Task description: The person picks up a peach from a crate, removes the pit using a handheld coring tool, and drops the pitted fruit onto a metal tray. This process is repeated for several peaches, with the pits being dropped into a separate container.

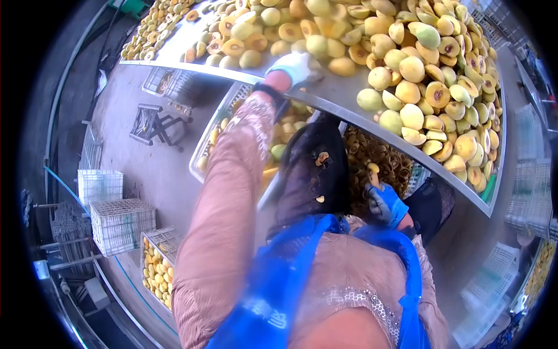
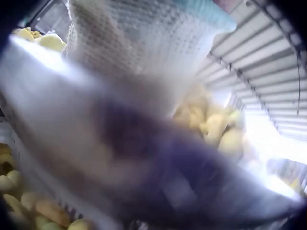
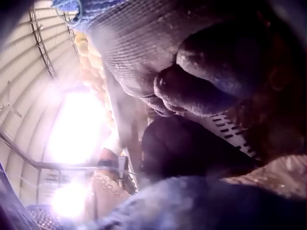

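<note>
My left hand (image 1: 297, 70), in a white knit glove, is over the near edge of the metal table (image 1: 343, 90), close to yellow peach halves (image 1: 317, 46). Its fingers are blurred in the head view, and I cannot tell whether they hold anything. In the left wrist view the glove (image 2: 134, 52) shows beyond a blurred edge. Low by the right knee, my right hand (image 1: 386, 205), in a grey and blue glove, grips a small tool (image 1: 374, 176) with a tan shaft and a yellowish rounded end. Curled fingers (image 3: 201, 91) fill the right wrist view; the tool is hidden there.
Peaches and halves (image 1: 442, 93) are heaped on the table's right. Below its edge stands a crate of peaches (image 1: 203, 152); brown pits or scraps (image 1: 360, 148) lie between the knees. On the left floor are a folding stool (image 1: 148, 123) and white crates (image 1: 122, 224).
</note>
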{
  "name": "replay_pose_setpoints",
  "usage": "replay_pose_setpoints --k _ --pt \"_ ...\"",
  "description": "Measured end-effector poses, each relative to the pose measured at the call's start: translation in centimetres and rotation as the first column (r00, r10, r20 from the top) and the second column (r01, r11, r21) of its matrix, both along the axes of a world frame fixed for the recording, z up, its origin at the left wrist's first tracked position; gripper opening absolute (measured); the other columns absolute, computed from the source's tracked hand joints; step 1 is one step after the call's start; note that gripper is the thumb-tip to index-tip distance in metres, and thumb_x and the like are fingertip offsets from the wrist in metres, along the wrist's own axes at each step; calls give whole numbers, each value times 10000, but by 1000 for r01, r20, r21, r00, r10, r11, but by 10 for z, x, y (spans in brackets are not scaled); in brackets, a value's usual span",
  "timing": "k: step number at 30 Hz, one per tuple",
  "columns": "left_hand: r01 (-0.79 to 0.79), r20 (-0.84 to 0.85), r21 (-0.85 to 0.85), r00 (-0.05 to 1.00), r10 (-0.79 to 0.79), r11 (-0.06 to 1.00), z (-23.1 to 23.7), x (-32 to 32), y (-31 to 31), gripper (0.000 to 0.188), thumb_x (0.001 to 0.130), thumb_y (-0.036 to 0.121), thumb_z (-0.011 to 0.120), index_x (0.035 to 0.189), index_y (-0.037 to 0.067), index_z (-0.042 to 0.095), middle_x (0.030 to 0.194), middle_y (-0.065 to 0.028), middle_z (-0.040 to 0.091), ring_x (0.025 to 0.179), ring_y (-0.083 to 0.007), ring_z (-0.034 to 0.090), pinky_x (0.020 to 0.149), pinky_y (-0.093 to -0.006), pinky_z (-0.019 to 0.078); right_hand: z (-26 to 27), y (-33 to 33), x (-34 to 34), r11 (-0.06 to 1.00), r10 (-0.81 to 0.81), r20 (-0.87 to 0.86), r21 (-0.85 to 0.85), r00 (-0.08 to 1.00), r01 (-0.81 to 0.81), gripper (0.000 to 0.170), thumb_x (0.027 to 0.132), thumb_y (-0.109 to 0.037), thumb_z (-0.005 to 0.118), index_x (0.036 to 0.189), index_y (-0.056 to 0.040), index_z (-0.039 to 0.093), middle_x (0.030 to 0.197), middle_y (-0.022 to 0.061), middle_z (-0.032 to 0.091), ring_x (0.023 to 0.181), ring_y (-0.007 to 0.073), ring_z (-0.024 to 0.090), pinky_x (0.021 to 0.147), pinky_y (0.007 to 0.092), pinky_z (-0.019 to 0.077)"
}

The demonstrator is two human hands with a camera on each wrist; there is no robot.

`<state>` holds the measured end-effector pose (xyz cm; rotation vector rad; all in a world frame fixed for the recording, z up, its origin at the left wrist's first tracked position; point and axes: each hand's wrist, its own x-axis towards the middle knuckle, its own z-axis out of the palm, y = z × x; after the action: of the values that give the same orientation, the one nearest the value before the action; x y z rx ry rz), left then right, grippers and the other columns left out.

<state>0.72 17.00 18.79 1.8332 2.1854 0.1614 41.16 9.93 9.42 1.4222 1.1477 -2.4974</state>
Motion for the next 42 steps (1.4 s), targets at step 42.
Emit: replay_pose_setpoints --k 42 --pt "-467 947 -118 -319 -42 876 -15 209 -117 469 1034 425 330 1385 115 368 1103 -115 620 1011 -226 622 775 -339 535 90 -37 0 990 -126 -609 -121 783 66 349 1008 -438 486 992 -91 521 574 -37 384 360 42 303 296 193 235"
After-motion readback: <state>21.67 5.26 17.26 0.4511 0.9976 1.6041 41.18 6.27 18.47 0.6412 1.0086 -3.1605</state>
